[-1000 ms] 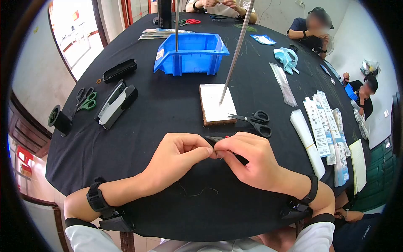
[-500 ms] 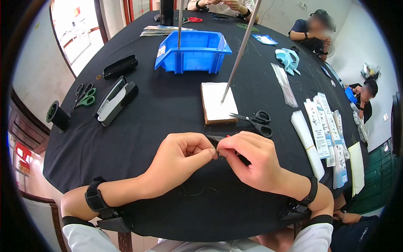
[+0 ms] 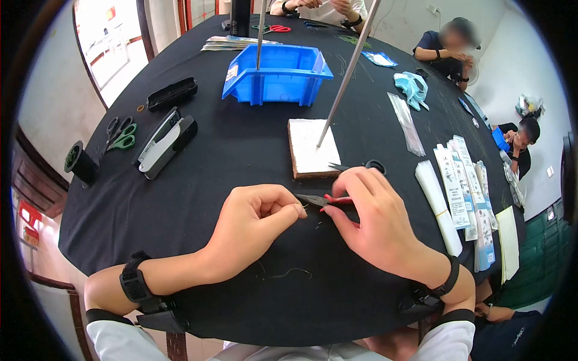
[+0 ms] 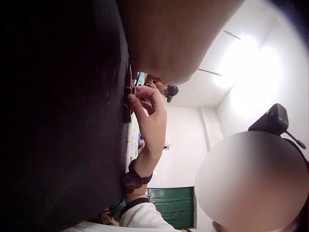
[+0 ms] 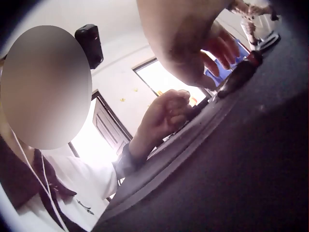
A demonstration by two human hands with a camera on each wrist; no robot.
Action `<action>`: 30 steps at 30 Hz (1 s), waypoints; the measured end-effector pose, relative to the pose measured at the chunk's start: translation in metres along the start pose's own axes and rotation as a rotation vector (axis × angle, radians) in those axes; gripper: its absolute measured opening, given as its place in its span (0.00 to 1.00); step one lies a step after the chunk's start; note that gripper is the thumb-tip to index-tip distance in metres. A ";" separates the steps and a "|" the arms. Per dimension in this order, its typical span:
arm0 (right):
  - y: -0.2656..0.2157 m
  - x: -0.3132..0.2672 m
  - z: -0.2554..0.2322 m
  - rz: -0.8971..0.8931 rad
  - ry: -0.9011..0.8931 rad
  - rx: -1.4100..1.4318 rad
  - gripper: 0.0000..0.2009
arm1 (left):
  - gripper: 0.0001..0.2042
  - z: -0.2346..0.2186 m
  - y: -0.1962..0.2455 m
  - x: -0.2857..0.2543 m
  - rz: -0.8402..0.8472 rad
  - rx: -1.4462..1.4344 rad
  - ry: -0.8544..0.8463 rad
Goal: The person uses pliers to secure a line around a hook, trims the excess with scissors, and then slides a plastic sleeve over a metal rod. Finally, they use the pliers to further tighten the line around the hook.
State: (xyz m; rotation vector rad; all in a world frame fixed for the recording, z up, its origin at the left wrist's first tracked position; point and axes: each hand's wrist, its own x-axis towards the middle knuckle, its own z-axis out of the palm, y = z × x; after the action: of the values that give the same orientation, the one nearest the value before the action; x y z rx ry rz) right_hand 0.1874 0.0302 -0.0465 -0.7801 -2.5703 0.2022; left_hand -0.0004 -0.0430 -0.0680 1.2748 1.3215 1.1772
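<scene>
My left hand (image 3: 250, 231) pinches the end of a thin thread (image 3: 306, 207) between thumb and index finger, the other fingers curled in. Just right of it lie dark-jawed pliers (image 3: 313, 200) with red handles, flat on the cloth. My right hand (image 3: 382, 225) is over those handles, thumb and fingers apart and loosely bent around them; whether they touch is unclear. In the right wrist view a gap shows between several fingers and the pliers (image 5: 239, 77). A loose thread (image 3: 289, 274) lies on the cloth nearer me.
Black scissors (image 3: 376, 168) lie partly under my right hand, beside a white block (image 3: 313, 147) with a metal rod (image 3: 346, 78). Behind stands a blue bin (image 3: 277, 78). Left are a stapler (image 3: 165, 144), green scissors (image 3: 123, 138) and a spool (image 3: 81, 163); right, packaging strips (image 3: 454, 186).
My right hand has parted from the left fingertips and moved right, over the pliers' handles, its fingers spread wider. My left hand has shifted slightly left, still pinching.
</scene>
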 end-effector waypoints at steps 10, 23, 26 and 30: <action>0.019 -0.005 -0.003 -0.074 -0.222 -0.071 0.14 | 0.08 -0.002 0.000 0.002 -0.001 -0.087 0.093; 0.009 -0.011 0.011 0.018 0.042 0.324 0.10 | 0.08 0.001 0.002 0.003 -0.074 -0.209 0.218; 0.005 -0.014 0.009 0.012 0.001 0.261 0.11 | 0.08 0.002 0.003 0.000 -0.040 -0.186 0.232; 0.001 -0.017 0.009 0.007 -0.006 0.216 0.12 | 0.07 0.005 0.004 -0.002 -0.010 -0.173 0.245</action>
State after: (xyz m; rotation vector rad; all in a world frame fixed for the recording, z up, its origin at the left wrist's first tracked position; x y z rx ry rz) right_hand 0.1963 0.0218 -0.0610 -0.7079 -2.4984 0.4759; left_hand 0.0048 -0.0446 -0.0642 1.0231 1.3642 1.4436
